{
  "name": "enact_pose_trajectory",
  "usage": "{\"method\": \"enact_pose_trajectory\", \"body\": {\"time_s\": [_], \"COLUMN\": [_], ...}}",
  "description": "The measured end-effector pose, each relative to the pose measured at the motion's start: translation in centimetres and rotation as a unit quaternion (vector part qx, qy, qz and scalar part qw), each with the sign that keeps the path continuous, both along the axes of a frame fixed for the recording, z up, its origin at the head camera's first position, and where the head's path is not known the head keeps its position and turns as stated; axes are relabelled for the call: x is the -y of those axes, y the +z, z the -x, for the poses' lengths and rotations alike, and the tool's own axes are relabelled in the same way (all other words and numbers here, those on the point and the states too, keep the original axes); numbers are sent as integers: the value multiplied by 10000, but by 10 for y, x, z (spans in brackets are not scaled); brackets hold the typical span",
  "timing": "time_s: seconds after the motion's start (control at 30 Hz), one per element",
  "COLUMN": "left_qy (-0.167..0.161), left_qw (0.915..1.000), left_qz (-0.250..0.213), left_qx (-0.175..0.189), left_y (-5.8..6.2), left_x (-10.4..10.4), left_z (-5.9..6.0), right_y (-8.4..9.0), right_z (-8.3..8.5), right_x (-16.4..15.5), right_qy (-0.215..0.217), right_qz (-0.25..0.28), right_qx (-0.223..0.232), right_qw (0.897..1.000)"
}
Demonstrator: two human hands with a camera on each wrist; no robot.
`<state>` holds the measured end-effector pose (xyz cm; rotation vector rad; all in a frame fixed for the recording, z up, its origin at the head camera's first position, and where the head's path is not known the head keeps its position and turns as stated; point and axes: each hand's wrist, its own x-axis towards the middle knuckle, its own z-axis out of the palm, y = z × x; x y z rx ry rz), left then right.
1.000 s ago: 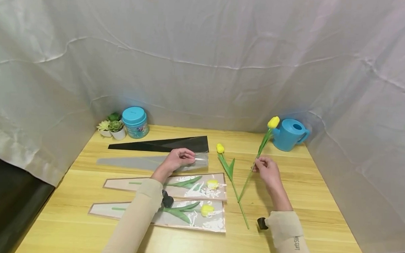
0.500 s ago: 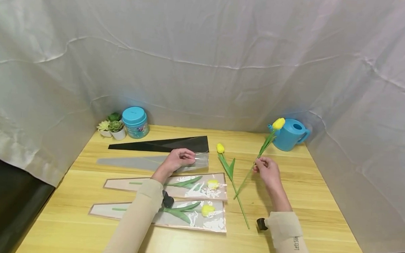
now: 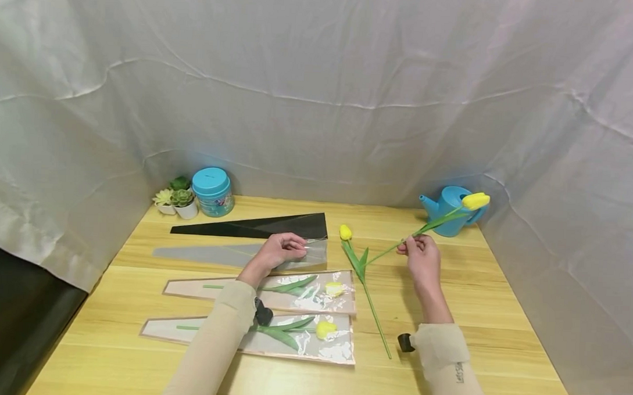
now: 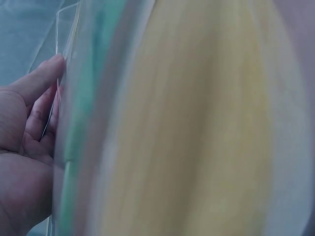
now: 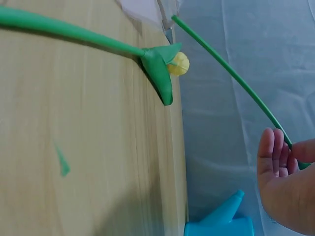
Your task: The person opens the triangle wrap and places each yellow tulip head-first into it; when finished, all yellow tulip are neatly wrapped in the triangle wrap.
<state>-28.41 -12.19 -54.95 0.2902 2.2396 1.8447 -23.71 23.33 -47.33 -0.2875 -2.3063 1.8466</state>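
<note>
My left hand pinches the wide mouth of a clear flower sleeve between thumb and fingers; the left wrist view shows the thumb against the thin film edge. My right hand pinches the green stem of a yellow artificial tulip. Its bloom points right, overlapping the watering can in the head view, and the bare stem end points left toward the sleeve. In the right wrist view the stem rises clear of the tabletop. A second tulip lies between my hands.
Two sleeves holding yellow tulips, an upper one and a lower one, lie at the front left. A black sleeve lies behind. Along the back stand potted succulents, a blue-lidded jar and a blue watering can.
My right hand has tilted the tulip: its bloom has swung right and its stem end has risen up and left, away from the lower stem of the lying tulip. The left hand stays put.
</note>
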Motion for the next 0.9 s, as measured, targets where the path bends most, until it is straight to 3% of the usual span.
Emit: {"method": "enact_pose_trajectory", "body": {"time_s": [0.57, 0.7, 0.9], "left_qy": [130, 154, 159], "left_qw": [9998, 9997, 9999], "left_qz": [100, 124, 17], "left_qx": [145, 125, 11], "left_y": [0, 0, 1], "left_x": [-2, -2, -3], "left_z": [1, 1, 0], "right_y": [-6, -10, -17], "right_z": [11, 13, 16], "right_x": [9, 9, 18], "right_qy": [-631, -585, -171], "right_qz": [413, 497, 826], "right_qx": [-478, -427, -192], "right_qw": [9960, 9961, 9962]}}
